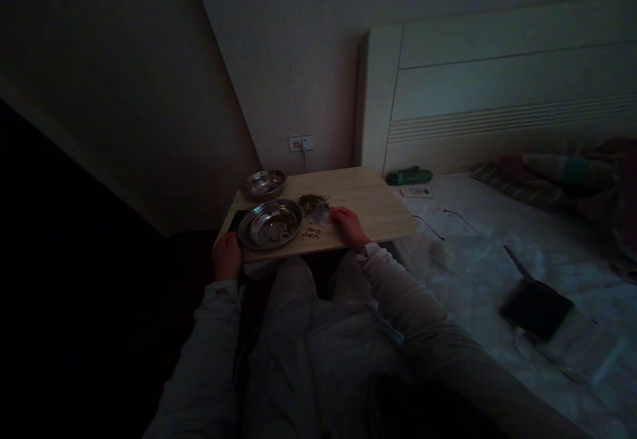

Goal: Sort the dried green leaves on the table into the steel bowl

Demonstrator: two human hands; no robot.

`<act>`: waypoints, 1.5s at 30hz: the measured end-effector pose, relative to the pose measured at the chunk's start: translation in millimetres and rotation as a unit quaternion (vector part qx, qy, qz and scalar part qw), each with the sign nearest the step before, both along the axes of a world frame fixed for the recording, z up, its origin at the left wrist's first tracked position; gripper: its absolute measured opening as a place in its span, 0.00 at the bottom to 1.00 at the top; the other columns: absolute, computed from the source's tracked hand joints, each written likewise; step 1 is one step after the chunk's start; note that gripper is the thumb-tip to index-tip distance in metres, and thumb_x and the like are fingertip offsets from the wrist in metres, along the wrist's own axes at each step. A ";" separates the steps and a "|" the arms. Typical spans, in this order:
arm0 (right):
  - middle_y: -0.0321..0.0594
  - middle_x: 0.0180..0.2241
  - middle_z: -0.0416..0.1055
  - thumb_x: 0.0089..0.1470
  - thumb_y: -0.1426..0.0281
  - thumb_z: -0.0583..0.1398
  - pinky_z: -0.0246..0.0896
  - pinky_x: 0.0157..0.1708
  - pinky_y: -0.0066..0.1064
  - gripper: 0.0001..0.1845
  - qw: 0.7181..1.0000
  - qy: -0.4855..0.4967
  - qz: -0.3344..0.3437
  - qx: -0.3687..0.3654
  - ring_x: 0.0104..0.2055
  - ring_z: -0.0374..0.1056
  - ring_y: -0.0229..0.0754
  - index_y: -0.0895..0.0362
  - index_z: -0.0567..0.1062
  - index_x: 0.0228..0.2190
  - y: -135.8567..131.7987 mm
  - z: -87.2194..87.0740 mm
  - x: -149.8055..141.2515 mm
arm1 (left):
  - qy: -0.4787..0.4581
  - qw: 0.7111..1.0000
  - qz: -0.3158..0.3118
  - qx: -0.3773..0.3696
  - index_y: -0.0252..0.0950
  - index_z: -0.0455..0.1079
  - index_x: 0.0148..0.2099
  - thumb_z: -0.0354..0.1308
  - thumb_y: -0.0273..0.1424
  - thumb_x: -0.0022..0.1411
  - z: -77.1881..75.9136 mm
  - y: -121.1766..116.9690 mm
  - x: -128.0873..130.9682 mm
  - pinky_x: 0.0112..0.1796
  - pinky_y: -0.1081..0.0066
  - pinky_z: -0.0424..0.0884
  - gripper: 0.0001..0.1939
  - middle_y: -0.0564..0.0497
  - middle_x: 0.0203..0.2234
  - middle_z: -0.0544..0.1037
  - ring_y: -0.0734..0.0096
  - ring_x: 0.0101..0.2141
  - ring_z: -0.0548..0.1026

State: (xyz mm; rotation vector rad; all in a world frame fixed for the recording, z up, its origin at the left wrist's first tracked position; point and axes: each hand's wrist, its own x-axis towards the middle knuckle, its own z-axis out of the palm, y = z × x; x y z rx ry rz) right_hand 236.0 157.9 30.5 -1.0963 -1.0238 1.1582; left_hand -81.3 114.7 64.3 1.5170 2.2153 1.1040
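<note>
My right hand (pixel 350 227) is closed on a clear plastic piece (pixel 321 218), held low over the small table (pixel 368 193). Beyond the plastic lies a pile of small greenish-brown bits (pixel 313 201), and a few reddish-brown bits (pixel 312 233) are scattered nearer me. A shiny metal dish (pixel 271 224) with dark bits inside stands left of the pile. At the table's left front corner, my left hand (pixel 227 256) is closed beside this dish; what its fingers grip is hidden. A dark flat thing (pixel 237 220) lies partly behind the dish.
A second metal bowl (pixel 265 184) stands at the table's back left. A plug sits in the wall socket (pixel 300 143). On the bed (pixel 478 207) at right are a green case (pixel 409 176), a pale remote (pixel 417 193), glasses and a black flat object (pixel 537 310).
</note>
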 end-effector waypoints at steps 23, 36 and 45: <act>0.30 0.22 0.68 0.41 0.60 0.64 0.60 0.38 0.36 0.09 1.000 -0.013 -0.010 0.001 0.30 0.63 0.41 0.51 0.73 0.24 0.3 0.0 0.3 | 0.229 0.951 0.047 -0.201 0.27 0.74 0.63 0.53 0.48 0.69 10.7 -24.2 -12.0 0.56 0.43 0.73 0.33 0.19 0.61 0.77 0.28 0.62 0.76; 0.30 0.22 0.68 0.42 0.62 0.64 0.60 0.37 0.34 0.07 1.000 -0.010 -0.015 -0.010 0.31 0.63 0.40 0.51 0.74 0.24 -0.7 0.8 -0.6 | 0.213 0.951 0.054 -0.216 0.23 0.70 0.69 0.48 0.48 0.70 12.4 6.4 -4.3 0.62 0.37 0.67 0.39 0.15 0.68 0.71 0.26 0.68 0.70; 0.31 0.23 0.67 0.42 0.61 0.63 0.60 0.39 0.35 0.08 1.000 -0.026 -0.002 0.004 0.31 0.63 0.41 0.51 0.73 0.25 0.2 -2.5 2.7 | 0.182 0.958 0.081 -0.205 0.24 0.70 0.70 0.53 0.52 0.67 8.6 16.4 -9.8 0.63 0.35 0.67 0.42 0.16 0.68 0.72 0.25 0.69 0.68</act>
